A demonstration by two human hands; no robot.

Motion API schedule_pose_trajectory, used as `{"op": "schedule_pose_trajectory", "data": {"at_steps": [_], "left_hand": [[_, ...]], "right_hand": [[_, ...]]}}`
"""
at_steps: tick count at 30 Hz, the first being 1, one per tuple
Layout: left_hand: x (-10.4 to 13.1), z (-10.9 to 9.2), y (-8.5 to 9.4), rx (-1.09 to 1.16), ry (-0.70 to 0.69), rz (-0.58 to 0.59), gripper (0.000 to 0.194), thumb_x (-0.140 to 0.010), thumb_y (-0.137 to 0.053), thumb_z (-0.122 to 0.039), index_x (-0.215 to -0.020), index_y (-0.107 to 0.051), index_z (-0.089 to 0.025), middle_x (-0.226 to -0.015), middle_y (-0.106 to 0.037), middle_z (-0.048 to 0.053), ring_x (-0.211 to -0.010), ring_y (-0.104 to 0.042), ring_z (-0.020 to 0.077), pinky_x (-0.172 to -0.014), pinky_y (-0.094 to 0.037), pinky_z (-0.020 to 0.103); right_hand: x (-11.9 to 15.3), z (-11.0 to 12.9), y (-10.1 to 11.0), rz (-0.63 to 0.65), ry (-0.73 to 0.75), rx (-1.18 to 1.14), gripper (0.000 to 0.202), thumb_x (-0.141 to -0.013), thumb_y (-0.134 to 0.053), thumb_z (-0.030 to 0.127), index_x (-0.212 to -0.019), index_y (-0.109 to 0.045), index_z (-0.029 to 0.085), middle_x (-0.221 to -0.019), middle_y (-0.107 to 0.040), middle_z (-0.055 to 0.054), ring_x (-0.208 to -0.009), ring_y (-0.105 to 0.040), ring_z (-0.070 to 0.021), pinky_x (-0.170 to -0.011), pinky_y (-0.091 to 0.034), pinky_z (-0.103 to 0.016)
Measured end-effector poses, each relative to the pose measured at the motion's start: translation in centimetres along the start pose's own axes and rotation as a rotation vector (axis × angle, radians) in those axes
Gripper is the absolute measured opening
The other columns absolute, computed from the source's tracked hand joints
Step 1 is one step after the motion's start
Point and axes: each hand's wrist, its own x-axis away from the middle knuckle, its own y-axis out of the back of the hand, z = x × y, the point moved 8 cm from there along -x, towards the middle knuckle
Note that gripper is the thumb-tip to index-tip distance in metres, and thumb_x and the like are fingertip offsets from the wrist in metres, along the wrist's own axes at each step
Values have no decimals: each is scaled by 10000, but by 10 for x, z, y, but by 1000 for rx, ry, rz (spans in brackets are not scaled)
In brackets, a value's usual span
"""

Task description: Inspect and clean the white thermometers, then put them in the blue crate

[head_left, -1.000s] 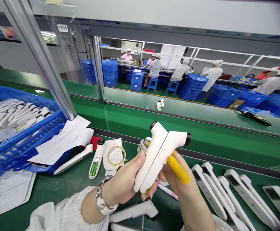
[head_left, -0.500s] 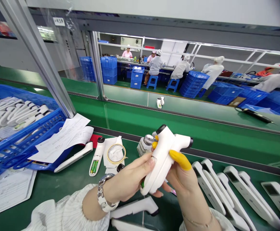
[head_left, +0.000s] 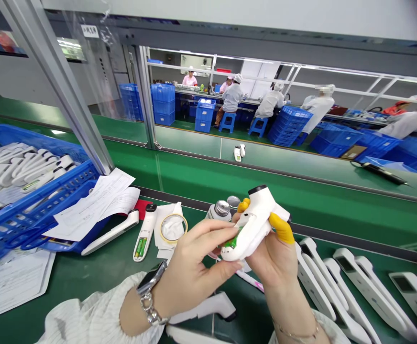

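Observation:
Two white handheld devices with black tips, held together, are in my right hand (head_left: 275, 248), whose thumb and a fingertip wear yellow covers. The nearer white device (head_left: 253, 229) has an open compartment showing green batteries (head_left: 233, 240). My left hand (head_left: 204, 253) pinches the lower end of this device, fingertips at the compartment and thumb beneath. Below my hands lies another white device (head_left: 208, 307). A pink and white stick (head_left: 251, 281) lies partly hidden behind my hands. A metal-capped bottle (head_left: 222, 209) stands just beyond them.
At left, a blue basket (head_left: 65, 184) holds several white devices, near papers (head_left: 93, 205). A tape roll (head_left: 173, 228) lies beside a device with batteries (head_left: 146, 232). Several devices (head_left: 369, 286) lie at right. Two devices (head_left: 238, 152) sit on the far ledge. People work beyond.
The held devices have turned, bringing the battery compartment into view. My left hand has shifted from their middle to the lower end, with its back now more visible.

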Motion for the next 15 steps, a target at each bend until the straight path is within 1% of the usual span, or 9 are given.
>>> {"op": "schedule_pose_trajectory", "data": {"at_steps": [3,6,8,10,12,13,15], "left_hand": [[-1,-5,7,-60,-52,-59,356,-813,-609,-169,-1162,-574,-228,-1176,-585,62,-1058,-557,183,-912,-466,296],[-2,-7,11,-89,-68,-96,326,-814,-591,-139,-1134,-578,-204,-1112,-613,70,-1025,-570,185,-899,-469,308],[-3,-7,12,-102,-71,-109,299,-810,-602,-145,-1104,-595,-195,-1067,-627,71,-978,-586,181,-856,-484,296],[-4,-7,13,-119,-80,-122,296,-798,-626,-160,-1092,-607,-187,-1050,-627,72,-944,-594,172,-825,-492,278],[-3,-9,14,-141,-97,-134,311,-786,-647,-170,-1095,-612,-182,-1037,-623,72,-918,-597,164,-805,-500,265],[-3,-11,14,-150,-119,-144,324,-781,-655,-172,-1101,-612,-180,-1027,-621,72,-905,-597,161,-795,-505,262],[-2,-15,15,-164,-177,-172,352,-773,-664,-169,-1121,-607,-175,-1011,-616,74,-889,-596,157,-779,-514,259]], "right_hand": [[1,-3,1,-33,4,1,322,-709,-609,348,-1010,-678,256,-951,-705,9,-952,-641,-160,-1010,-442,-353],[2,0,4,-77,84,49,301,-701,-613,325,-989,-685,279,-976,-706,6,-977,-641,-194,-1018,-433,-423],[5,3,3,-66,146,93,274,-694,-632,321,-959,-694,291,-984,-710,5,-960,-651,-212,-984,-463,-443],[9,6,-2,-18,195,130,255,-702,-646,318,-952,-696,302,-986,-715,8,-931,-662,-212,-934,-503,-422],[14,5,-8,27,214,135,259,-712,-659,312,-968,-694,309,-996,-719,11,-915,-668,-203,-883,-533,-385],[16,4,-9,26,209,125,263,-719,-662,312,-980,-693,310,-1003,-720,11,-917,-668,-201,-861,-543,-372],[20,2,-9,-23,189,95,274,-722,-676,315,-995,-693,308,-1007,-724,9,-918,-668,-203,-822,-555,-356]]}}
